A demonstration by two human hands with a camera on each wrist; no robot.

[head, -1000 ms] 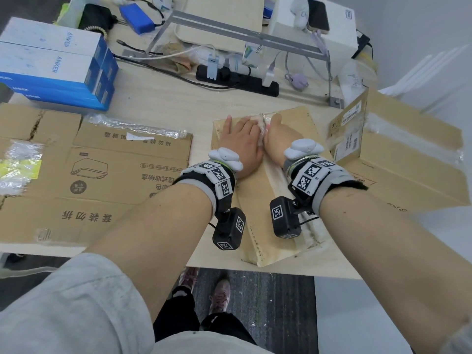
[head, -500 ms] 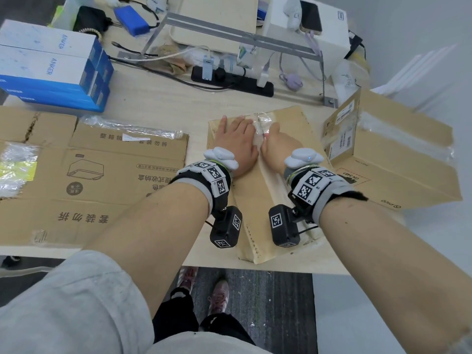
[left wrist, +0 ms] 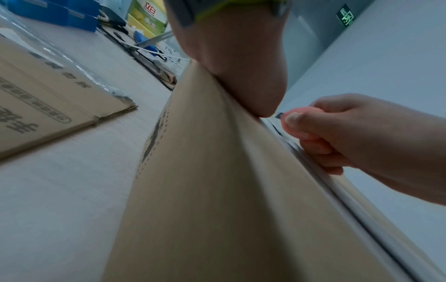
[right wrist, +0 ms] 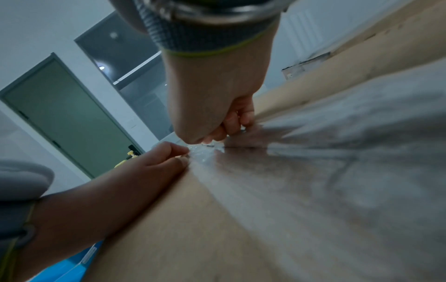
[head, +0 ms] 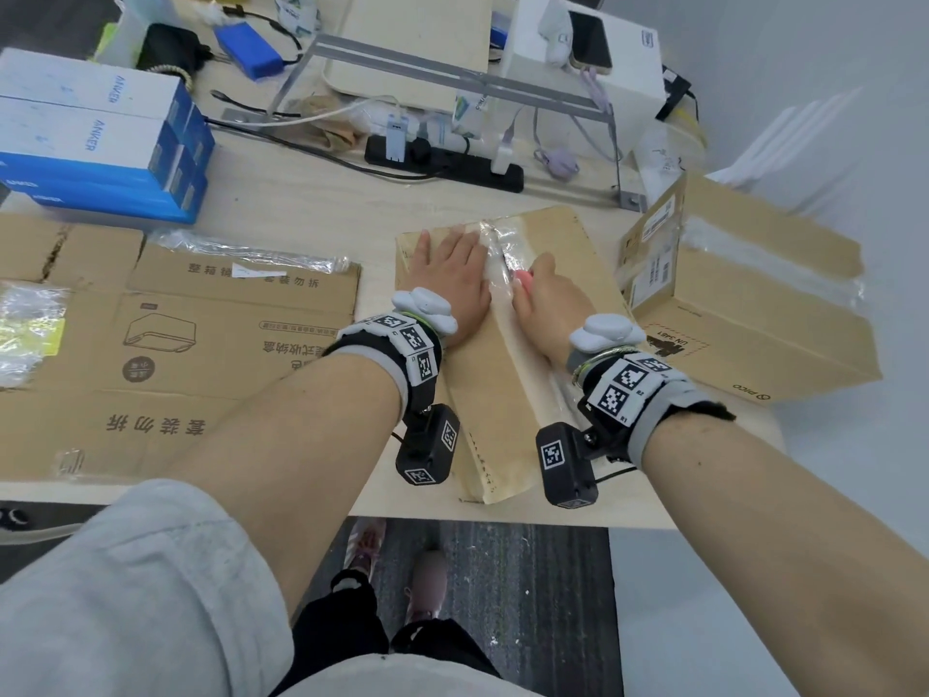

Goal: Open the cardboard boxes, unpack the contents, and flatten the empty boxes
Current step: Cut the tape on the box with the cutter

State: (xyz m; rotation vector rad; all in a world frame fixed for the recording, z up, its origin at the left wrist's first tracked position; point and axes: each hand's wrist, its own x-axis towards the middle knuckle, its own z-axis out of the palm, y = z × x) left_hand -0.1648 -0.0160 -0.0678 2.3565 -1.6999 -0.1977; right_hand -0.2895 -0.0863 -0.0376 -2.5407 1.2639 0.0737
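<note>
A taped cardboard box (head: 507, 354) lies on the table (head: 301, 203) at the near edge, its long side running away from the person. A strip of clear tape (head: 495, 254) runs down the seam along its top.

The left hand (head: 452, 289) lies flat on the box top just left of the seam, fingers straight and spread, palm pressing down. In the left wrist view the heel of that hand (left wrist: 241, 63) sits against the cardboard.

The right hand (head: 545, 299) sits just right of the seam, fingers curled round a small pink cutter (head: 523, 281). The left wrist view shows the thumb and fingers closed on the cutter (left wrist: 296, 122), with its tip at the seam. The blade itself is too small and blurred to make out. The two hands are close together, the seam between them.

Just right of this box stands a second box (head: 754, 304), still sealed with clear tape and bearing labels on its end. To the left, flattened cardboard (head: 166, 334) with printed characters lies on the table, with clear plastic wrap (head: 241, 249) on its far edge. Beyond that sits a stack of blue and white boxes (head: 95, 138). At the back of the table are a black power strip (head: 447, 163) with cables, a metal stand (head: 452, 83) and a white device (head: 583, 47).
</note>
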